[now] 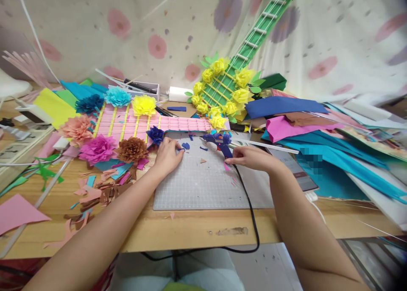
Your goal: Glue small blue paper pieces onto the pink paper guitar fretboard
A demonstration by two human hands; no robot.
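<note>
My left hand [167,156] rests on the grey cutting mat [203,185], fingers pinched on a small dark blue paper piece [182,148] beside a dark blue paper flower [155,134]. My right hand [251,157] grips the handle of a blue hot glue gun [219,141], which lies low over the mat with its nozzle pointing left. Its black cord [251,214] runs back over the table's front edge. A pink paper guitar [149,126] ringed with paper flowers lies just behind my left hand.
A green paper guitar [251,45] with yellow flowers leans on the flowered cloth behind. Stacked coloured paper sheets [311,130] fill the right side. Paper scraps [98,189] litter the wooden table [190,229] at left. More blue scraps [203,148] lie on the mat.
</note>
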